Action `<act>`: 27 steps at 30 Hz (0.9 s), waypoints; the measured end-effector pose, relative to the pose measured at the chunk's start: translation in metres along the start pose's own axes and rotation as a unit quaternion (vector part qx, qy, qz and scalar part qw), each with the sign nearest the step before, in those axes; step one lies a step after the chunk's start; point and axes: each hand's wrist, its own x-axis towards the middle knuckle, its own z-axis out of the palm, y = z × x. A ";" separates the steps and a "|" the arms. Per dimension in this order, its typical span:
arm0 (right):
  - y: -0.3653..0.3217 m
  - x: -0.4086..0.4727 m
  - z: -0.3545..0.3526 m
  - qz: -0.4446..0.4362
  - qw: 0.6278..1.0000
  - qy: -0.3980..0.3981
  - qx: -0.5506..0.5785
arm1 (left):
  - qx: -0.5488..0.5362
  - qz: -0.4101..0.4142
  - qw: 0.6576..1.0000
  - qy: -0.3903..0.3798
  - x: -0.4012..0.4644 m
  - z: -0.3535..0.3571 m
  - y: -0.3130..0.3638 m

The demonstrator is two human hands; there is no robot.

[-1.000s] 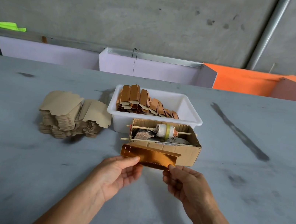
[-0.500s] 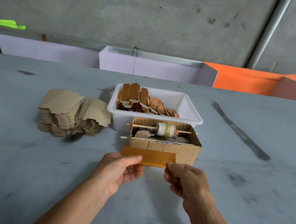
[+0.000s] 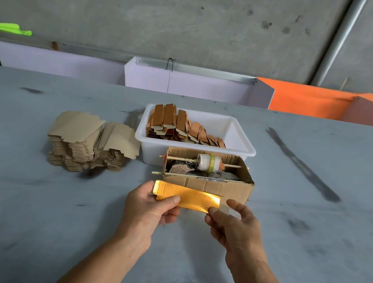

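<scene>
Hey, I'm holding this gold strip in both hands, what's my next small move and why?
Probably lift the strip over the box and set it in the bin. It looks folded flat already, the left hand and right hand pinch its ends, and similar folded pieces stand in the bin's left part, with bare room on the right.

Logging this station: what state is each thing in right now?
Gold strip: held between both hands.
Left hand: pinches its left end.
Right hand: pinches its right end.
Tub: partly filled with folded pieces.
Box: open, spool on a stick across it.
Blanks: stacked flat.
</scene>
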 end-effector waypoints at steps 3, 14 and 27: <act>0.004 0.000 0.002 -0.019 0.999 0.002 0.027 | -0.010 0.043 0.998 0.037 -0.002 0.002 -0.002; 0.019 0.000 0.007 -0.088 0.995 0.003 0.036 | -0.114 -0.018 0.992 0.046 -0.004 0.015 -0.015; 0.029 -0.005 0.016 -0.027 0.996 -0.047 0.064 | -0.103 0.025 0.993 0.046 -0.003 0.014 -0.026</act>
